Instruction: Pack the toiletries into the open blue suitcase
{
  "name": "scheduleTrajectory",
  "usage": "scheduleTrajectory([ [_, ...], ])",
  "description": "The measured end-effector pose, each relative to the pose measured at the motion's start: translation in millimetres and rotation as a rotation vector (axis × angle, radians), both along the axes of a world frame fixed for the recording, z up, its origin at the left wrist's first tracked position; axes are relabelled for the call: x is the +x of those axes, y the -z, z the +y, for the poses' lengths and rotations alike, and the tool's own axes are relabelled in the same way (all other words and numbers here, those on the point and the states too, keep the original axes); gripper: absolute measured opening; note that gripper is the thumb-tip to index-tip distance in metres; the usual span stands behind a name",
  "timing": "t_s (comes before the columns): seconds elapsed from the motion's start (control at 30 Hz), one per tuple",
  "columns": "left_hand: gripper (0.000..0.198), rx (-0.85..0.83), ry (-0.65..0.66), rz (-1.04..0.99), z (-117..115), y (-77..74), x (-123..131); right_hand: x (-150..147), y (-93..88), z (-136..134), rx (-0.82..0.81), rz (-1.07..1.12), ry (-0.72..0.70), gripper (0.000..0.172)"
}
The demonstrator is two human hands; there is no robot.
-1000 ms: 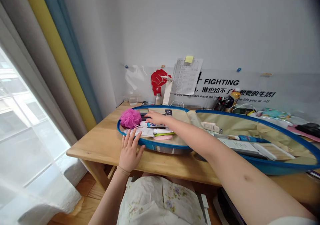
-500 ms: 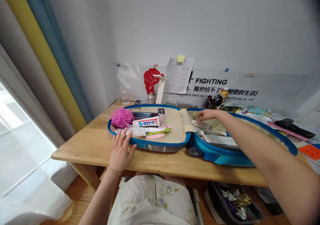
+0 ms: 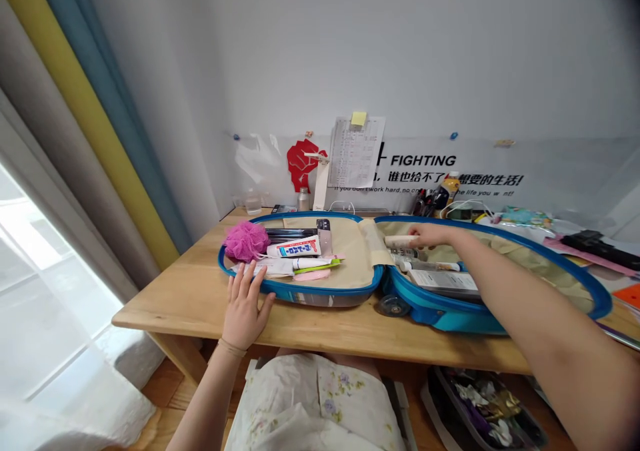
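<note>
A blue suitcase (image 3: 300, 291) lies open on the wooden table. Its left half holds a pink mesh sponge (image 3: 247, 240), a toothpaste tube (image 3: 294, 247), a green item (image 3: 320, 266) and dark sticks. My left hand (image 3: 246, 307) rests with spread fingers on the left half's near rim, holding nothing. Over the right half, my right hand (image 3: 427, 235) is closed on the end of a pale flat item (image 3: 399, 241). Below that hand lie small bottles (image 3: 406, 255), a white tube (image 3: 435, 266) and a grey-white box (image 3: 443, 279).
Behind the suitcase stand a small bottle (image 3: 303, 199), a glass cup (image 3: 253, 202), pens and an orange-capped bottle (image 3: 450, 184). Papers and a black object (image 3: 600, 252) lie at the right. Under the table is a bin (image 3: 435, 404) of wrappers.
My right hand has moved slightly right and closed on the pale item, which is now lifted off the small bottles. My left hand stays on the rim; the view has shifted a little.
</note>
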State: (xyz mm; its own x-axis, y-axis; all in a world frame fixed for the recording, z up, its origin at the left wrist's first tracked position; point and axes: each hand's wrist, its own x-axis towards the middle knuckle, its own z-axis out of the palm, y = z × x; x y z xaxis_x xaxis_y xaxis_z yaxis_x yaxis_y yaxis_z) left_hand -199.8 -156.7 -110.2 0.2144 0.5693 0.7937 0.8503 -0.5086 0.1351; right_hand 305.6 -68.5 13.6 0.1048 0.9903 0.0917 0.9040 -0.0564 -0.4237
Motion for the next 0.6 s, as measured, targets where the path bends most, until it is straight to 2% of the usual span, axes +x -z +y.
scheduleTrajectory([
  [0.1, 0.053, -0.002, -0.001, -0.002, 0, 1.0, 0, -4, -22.0, -8, -0.030, 0.054, 0.052, 0.034],
  [0.2, 0.054, -0.019, -0.004, -0.009, 0, 0.6, 0, -28, -43.6, -11, 0.073, 0.160, 0.080, 0.047],
  [0.23, 0.054, -0.023, -0.005, -0.012, 0, 0.2, 1, -41, -48.3, -12, 0.092, 0.184, 0.054, 0.048],
  [0.3, 0.053, -0.023, -0.005, -0.015, -1, -0.5, 1, -76, -51.6, -13, 0.080, 0.164, -0.086, 0.046],
  [0.43, 0.054, -0.018, -0.004, -0.013, -1, -0.9, 1, -154, -37.6, -18, 0.006, -0.123, -0.507, 0.042],
  [0.5, 0.054, -0.015, -0.003, -0.005, -1, -0.7, 0, -185, -25.5, -19, -0.029, -0.185, -0.598, 0.038],
  [0.6, 0.053, -0.004, 0.002, 0.004, 0, -0.7, 0, -214, -8.8, -15, -0.057, -0.205, -0.651, 0.034],
])
